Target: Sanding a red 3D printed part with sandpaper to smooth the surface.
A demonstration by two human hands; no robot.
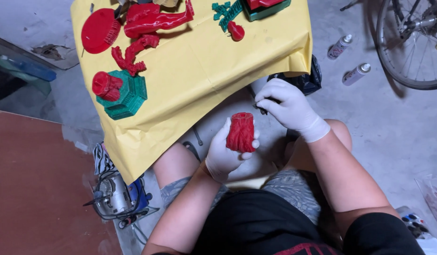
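Right now the left hand [226,153] wraps its gloved fingers around a red ridged plastic cylinder [240,132], just past the yellow paper [204,71] sheet's near edge. The right hand [289,109] pinches maybe a small dark tool [264,106], so careful scraping seems underway.

left hand [226,153] gripping red ridged cylinder [240,132]

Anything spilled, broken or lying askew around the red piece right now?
Nothing looks spilled or broken. The left hand holds the red piece upright; the right hand pinches a small dark tool beside it. Two spray cans lie on their sides on the floor, and the yellow paper is creased, its corner drooping.
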